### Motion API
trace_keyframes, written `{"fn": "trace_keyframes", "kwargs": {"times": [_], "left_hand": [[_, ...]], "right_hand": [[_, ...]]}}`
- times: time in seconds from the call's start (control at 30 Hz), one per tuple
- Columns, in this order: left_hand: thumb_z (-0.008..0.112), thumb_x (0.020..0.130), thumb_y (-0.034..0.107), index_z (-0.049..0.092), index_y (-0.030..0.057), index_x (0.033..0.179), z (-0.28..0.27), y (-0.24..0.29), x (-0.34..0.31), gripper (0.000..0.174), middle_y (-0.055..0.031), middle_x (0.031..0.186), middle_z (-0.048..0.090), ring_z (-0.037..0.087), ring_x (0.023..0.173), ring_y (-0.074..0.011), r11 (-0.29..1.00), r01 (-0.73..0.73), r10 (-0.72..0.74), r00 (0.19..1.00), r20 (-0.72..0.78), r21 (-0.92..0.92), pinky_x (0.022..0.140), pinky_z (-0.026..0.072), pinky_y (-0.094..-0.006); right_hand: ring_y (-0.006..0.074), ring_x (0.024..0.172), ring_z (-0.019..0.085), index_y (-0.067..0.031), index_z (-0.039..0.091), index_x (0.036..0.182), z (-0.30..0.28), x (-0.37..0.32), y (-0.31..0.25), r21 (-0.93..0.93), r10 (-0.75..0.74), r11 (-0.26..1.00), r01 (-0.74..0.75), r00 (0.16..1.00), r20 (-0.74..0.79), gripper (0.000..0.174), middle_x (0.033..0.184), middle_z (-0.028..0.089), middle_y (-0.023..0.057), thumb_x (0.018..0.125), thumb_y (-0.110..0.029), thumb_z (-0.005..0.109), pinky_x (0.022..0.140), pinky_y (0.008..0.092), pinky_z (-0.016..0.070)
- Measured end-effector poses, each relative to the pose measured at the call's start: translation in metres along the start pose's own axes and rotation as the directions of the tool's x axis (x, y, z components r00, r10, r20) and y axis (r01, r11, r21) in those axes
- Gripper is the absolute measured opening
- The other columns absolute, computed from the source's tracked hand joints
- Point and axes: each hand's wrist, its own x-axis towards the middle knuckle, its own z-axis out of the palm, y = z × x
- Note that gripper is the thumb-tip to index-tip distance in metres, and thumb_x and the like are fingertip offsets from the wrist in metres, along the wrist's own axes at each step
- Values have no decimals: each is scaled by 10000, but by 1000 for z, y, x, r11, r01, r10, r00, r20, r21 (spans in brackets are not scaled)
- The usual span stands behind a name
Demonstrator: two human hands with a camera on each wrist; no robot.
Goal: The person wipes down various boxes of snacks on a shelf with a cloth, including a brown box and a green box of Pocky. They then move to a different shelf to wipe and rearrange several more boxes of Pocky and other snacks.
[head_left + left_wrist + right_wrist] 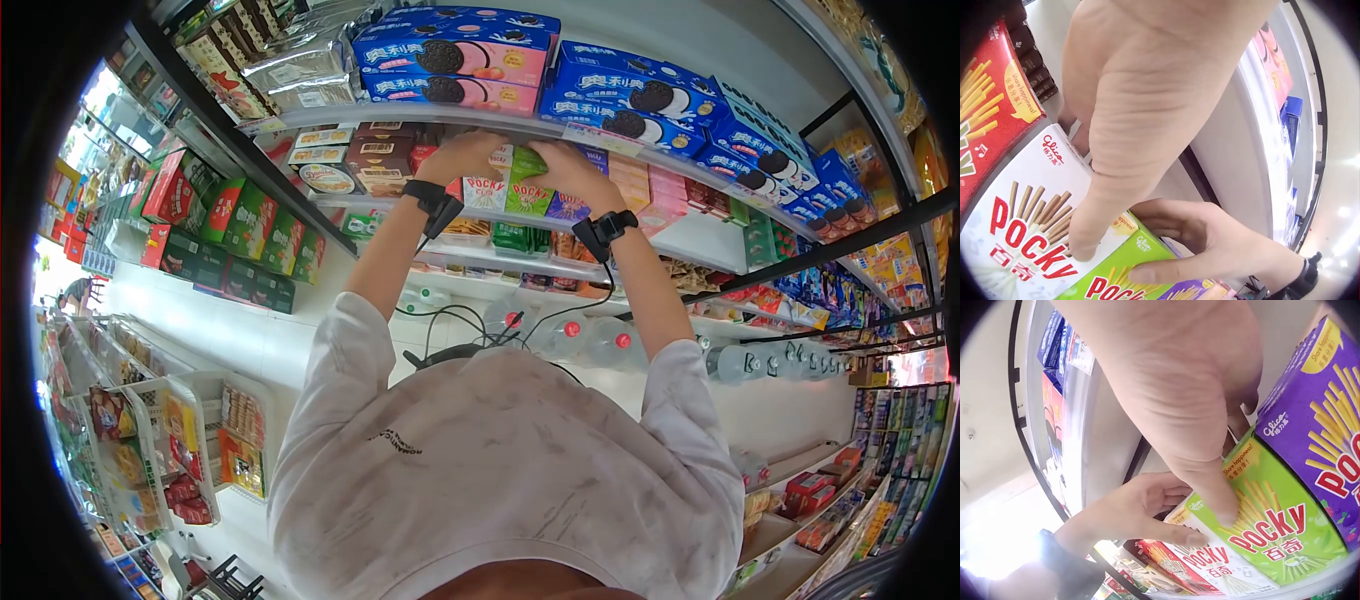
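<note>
On a shelf stands a row of Pocky boxes, front faces outward. My left hand (458,163) grips the white Pocky box (1022,219) from above, thumb on its front and fingers over the top and behind. Beside it, my right hand (578,176) holds the green Pocky box (1279,531) the same way, its fingers partly hidden behind. A red Pocky box (997,94) is left of the white one. To the right of the green one sits a purple Pocky box (1300,425).
Blue Oreo boxes (630,95) line the shelf close above my hands, whose front edge (500,123) overhangs. Brown boxes (382,160) stand left of the Pocky row, pink boxes (662,190) right. Large clear bottles (565,335) are below. Cables (440,318) hang before my torso.
</note>
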Motion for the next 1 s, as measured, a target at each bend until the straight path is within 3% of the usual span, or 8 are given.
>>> {"fn": "trace_keyframes", "kwargs": {"times": [0.33,0.53,0.67,0.77,1.0], "left_hand": [[871,729,265,635,34,1334,-6,5,-3,689,-236,1239,703,658,1174,-407,999,20,-20,1000,-8,36,1003,512,-488],[872,728,248,649,23,1311,-2,0,0,663,-242,1237,703,655,1173,-414,996,-74,75,997,7,-46,999,512,-480],[881,715,253,638,25,1332,-8,8,-2,701,-245,1250,699,655,1171,-419,998,-33,35,999,34,-44,1004,511,-480],[895,700,277,632,28,1344,-11,12,-5,740,-243,1259,697,658,1170,-417,998,-26,29,999,40,-54,1010,511,-477],[899,700,355,627,39,1367,-10,12,-2,786,-236,1280,694,654,1188,-412,999,27,-26,997,67,-21,1029,504,-470]], "right_hand": [[419,1204,634,7,612,1368,8,2,9,12,-20,1000,21,999,-38,686,1283,678,256,805,-300,856,1013,457,509],[419,1184,643,1,617,1359,6,3,7,17,-39,999,39,999,-21,680,1275,683,252,797,-292,863,998,457,518],[402,1223,629,-37,608,1388,6,5,8,36,-2,999,1,1000,27,746,1317,663,245,758,-334,873,1028,459,508],[410,1181,651,-16,596,1391,6,1,5,-37,-25,999,24,999,-31,738,1286,679,250,781,-329,868,994,454,525],[411,1208,640,-27,580,1415,10,5,6,4,-34,999,35,997,-67,765,1313,668,247,780,-341,869,1005,456,520]]}}
